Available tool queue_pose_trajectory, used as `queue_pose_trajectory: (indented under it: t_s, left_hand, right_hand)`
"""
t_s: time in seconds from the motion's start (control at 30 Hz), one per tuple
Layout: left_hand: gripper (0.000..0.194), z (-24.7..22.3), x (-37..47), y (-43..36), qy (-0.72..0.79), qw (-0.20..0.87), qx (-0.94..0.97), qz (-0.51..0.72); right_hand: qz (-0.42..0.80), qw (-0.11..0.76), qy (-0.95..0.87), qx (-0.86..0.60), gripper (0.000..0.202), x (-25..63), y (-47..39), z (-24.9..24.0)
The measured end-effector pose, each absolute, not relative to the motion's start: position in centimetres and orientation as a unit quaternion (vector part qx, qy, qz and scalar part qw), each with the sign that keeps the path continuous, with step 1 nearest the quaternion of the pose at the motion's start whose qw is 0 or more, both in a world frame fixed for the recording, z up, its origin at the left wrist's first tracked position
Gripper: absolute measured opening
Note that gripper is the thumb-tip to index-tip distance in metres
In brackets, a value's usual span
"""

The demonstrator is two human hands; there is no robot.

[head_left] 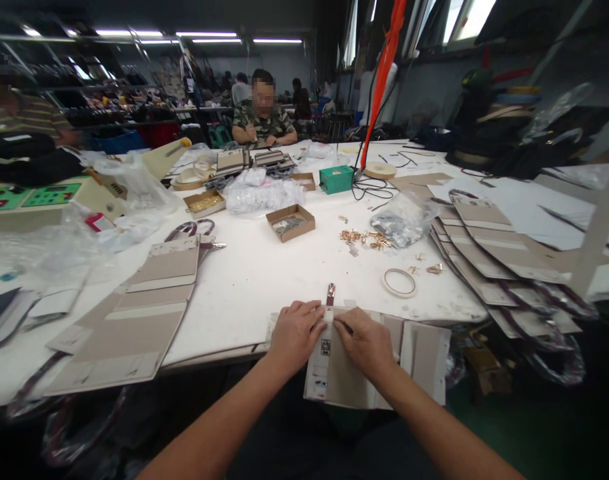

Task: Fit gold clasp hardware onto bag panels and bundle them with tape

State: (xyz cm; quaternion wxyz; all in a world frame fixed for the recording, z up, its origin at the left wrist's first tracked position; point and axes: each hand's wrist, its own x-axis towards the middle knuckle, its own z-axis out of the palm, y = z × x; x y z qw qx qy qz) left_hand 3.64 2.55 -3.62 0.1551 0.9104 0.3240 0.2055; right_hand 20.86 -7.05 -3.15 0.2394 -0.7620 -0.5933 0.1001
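Observation:
A flat beige bag panel lies at the table's front edge and overhangs it. From its far edge sticks a short dark red strap with a metal fitting. My left hand rests on the panel's left side, fingers curled around the far edge by the strap. Close beside it, my right hand has its fingers pinched together on the panel near the same spot. Whatever small piece may be between those fingertips is hidden.
To the left lies a stack of beige panels; another stack is at right. Gold-coloured fittings, a tape roll, a cardboard tray and a green box sit beyond my hands. A person sits across the table.

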Motion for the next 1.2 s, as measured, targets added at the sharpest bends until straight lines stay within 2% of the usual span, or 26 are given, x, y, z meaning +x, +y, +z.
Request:
queue_pose_trajectory:
  t_s: [0.23, 0.53, 0.87, 1.03, 1.2]
  left_hand:
    - [0.038, -4.9, 2.7, 1.6, 0.308, 0.125, 0.917, 0.219]
    - [0.036, -5.7, 2.9, 2.8, 0.301, 0.096, 0.916, 0.246]
    - [0.036, -4.9, 2.6, 2.5, 0.254, 0.006, 0.940, 0.227]
    - [0.036, -4.7, 2.2, 2.3, 0.275, 0.045, 0.929, 0.243]
    - [0.035, -5.2, 2.0, 2.1, 0.318, 0.113, 0.902, 0.270]
  right_hand:
    - [0.087, 0.196, -0.601, -0.770, 0.018, 20.5, -6.2, -2.7]
    - [0.048, 0.150, -0.650, -0.743, 0.018, 20.4, -5.2, -3.3]
    - [0.071, 0.074, -0.682, -0.724, 0.023, 19.7, -4.7, -0.5]
    - [0.089, 0.113, -0.682, -0.717, 0.018, 21.8, -3.5, 0.3]
    - [0.095, 0.140, -0.580, -0.797, 0.023, 28.5, 2.3, 1.5]
